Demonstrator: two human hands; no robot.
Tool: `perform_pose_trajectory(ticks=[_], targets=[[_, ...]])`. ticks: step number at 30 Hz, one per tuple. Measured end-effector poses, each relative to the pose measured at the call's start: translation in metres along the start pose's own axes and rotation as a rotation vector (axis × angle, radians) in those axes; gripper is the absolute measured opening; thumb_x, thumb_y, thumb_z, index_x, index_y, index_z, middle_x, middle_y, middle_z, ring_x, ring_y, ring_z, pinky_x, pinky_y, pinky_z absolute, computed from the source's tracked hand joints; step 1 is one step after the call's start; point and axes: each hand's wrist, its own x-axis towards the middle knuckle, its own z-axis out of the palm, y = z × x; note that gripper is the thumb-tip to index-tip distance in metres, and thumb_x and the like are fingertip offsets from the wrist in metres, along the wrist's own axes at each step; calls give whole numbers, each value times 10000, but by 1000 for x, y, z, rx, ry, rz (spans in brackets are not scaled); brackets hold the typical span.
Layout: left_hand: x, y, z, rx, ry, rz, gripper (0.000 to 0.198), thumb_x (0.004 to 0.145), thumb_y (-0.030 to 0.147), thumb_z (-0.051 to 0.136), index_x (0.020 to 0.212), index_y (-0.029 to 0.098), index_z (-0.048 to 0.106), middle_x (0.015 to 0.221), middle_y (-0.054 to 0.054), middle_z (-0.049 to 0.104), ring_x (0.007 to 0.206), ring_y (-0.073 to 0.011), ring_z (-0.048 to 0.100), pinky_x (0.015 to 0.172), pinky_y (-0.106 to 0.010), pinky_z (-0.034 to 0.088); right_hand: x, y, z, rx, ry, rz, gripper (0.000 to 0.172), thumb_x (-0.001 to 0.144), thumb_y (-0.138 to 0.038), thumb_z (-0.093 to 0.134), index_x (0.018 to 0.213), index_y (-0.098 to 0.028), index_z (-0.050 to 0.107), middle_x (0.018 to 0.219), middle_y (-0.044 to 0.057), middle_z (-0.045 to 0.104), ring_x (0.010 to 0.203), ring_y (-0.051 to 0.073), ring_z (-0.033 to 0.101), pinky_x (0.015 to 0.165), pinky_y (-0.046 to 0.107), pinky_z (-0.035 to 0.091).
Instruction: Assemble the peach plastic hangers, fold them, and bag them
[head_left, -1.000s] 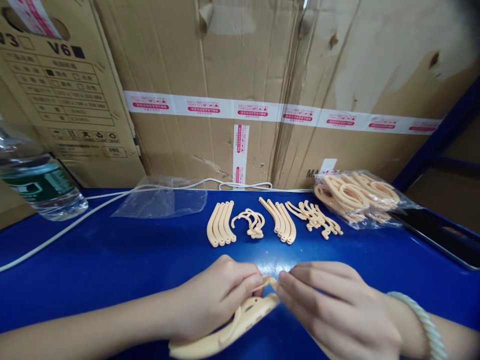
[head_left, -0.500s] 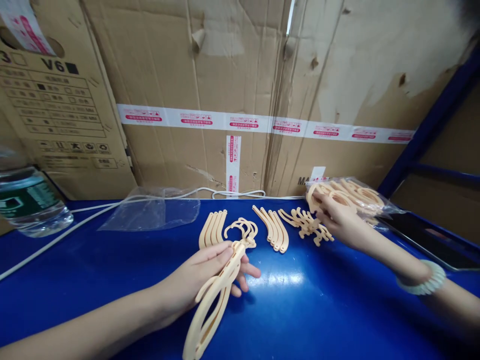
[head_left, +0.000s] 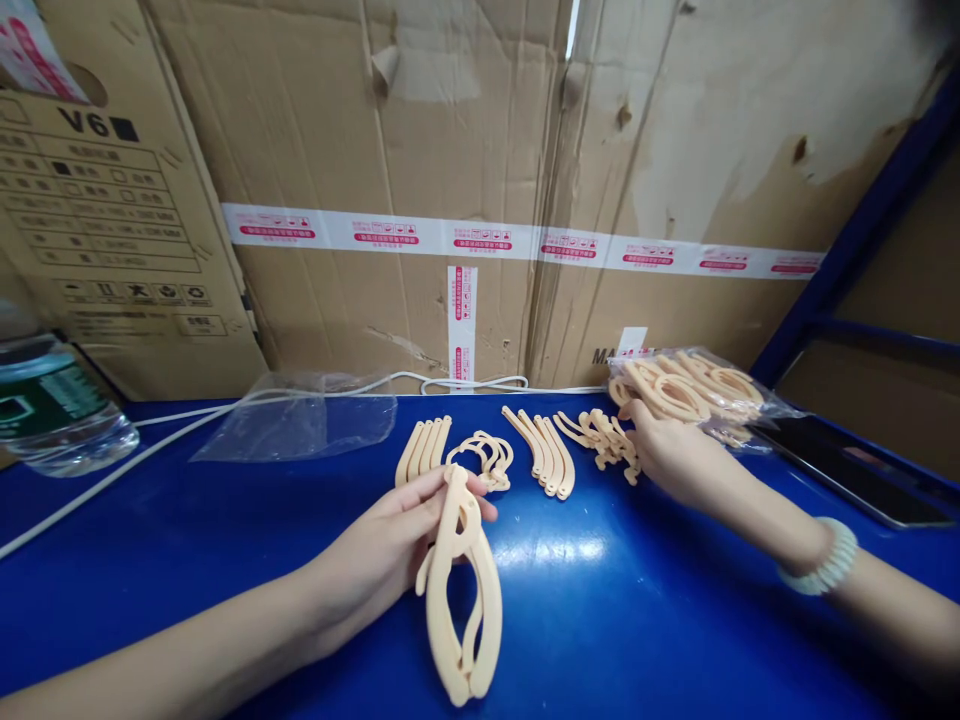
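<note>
My left hand (head_left: 416,520) is closed around a beige folding clothes hanger (head_left: 491,610), its arms folded together and pointing towards me. Over the right end of a pile of small beige hanger pieces (head_left: 596,432), beside a clear bag of beige hanger parts (head_left: 675,385), my right hand (head_left: 671,450) is bent with its fingers curled in. What those fingers hold, if anything, is hidden. Just beyond the left hand lie beige hooks (head_left: 495,455). Several curved hanger arms (head_left: 424,450) rest left of them, and more curved arms (head_left: 551,455) to the right.
An empty clear plastic bag (head_left: 300,420) and a white cable (head_left: 172,425) lie at the back left, near a water bottle (head_left: 56,400). A dark phone (head_left: 847,470) rests on the blue table (head_left: 637,620) at the right. Cardboard boxes (head_left: 360,320) stand behind.
The hanger in my left hand has turned so its broad side faces me, its lower end swinging right. My right hand has moved slightly down from the bag towards the small pieces.
</note>
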Motion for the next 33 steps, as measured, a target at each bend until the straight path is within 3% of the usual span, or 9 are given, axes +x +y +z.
perform_pose_trajectory(ticks=[3, 7, 10, 15, 19, 22, 25, 30, 33], targets=[[1, -3, 0, -28, 14, 11, 238, 860, 359, 667, 1021, 183, 671, 912, -54, 653, 733, -135, 569, 721, -251, 455, -16, -36, -19, 109, 24, -193, 240, 932, -197, 423, 1140, -123, 516, 871, 151, 678, 778, 284, 657, 662, 374, 519], [3, -7, 0, -12, 29, 45, 245, 895, 341, 629, 1076, 178, 660, 906, -59, 660, 751, -138, 586, 717, -244, 456, -50, -92, -38, 275, 59, -797, 294, 971, -162, 373, 1200, -161, 557, 1165, 113, 651, 1094, 247, 584, 900, 364, 501], [3, -7, 1, -15, 32, 52, 263, 896, 343, 620, 1070, 150, 660, 896, -72, 671, 776, -160, 610, 731, -255, 470, -69, -114, -36, 164, 93, -1004, 357, 1013, -190, 313, 1240, -187, 589, 1308, 26, 605, 1291, 252, 450, 1034, 374, 429], [2, -8, 4, 6, 9, 67, 334, 892, 422, 603, 1036, 125, 657, 939, -91, 684, 846, -197, 635, 841, -320, 489, -71, -114, -24, 211, 143, -949, 334, 1015, -158, 346, 1088, -189, 670, 1205, 11, 670, 1270, 220, 482, 1085, 368, 381], [-1, -10, 7, 247, -82, 151, 242, 838, 307, 689, 1023, 156, 646, 920, -54, 697, 863, -186, 640, 842, -296, 488, -68, -110, -20, 237, 191, -944, 289, 993, -125, 393, 944, -151, 676, 1154, 49, 685, 1229, 220, 510, 1092, 372, 357], [-4, -11, 10, 349, -142, 188, 201, 883, 300, 618, 1028, 164, 652, 962, -58, 711, 902, -195, 648, 833, -288, 491, -70, -109, -17, 195, 231, -960, 241, 976, -119, 425, 922, -153, 657, 1213, 58, 652, 1263, 239, 469, 1119, 410, 295], [-6, -13, 12, 403, -101, 205, 221, 904, 326, 571, 1020, 156, 651, 953, -66, 721, 904, -211, 659, 795, -287, 505, -71, -108, -13, 151, 257, -936, 229, 975, -126, 412, 942, -155, 637, 1203, 79, 638, 1225, 261, 485, 1100, 447, 284], [-9, -14, 12, 464, 50, 250, 233, 924, 342, 533, 946, 150, 662, 892, -55, 735, 840, -195, 676, 816, -281, 504, -71, -110, -7, 134, 188, -732, 353, 989, -95, 278, 834, -149, 591, 864, 62, 639, 910, 220, 573, 1029, 439, 309], [-10, -14, 12, 475, 78, 255, 250, 932, 350, 522, 981, 154, 668, 843, -43, 739, 813, -186, 677, 827, -278, 499, -70, -111, -6, 126, 130, -663, 409, 983, -69, 227, 729, -172, 530, 686, 14, 559, 655, 172, 500, 986, 439, 303]])
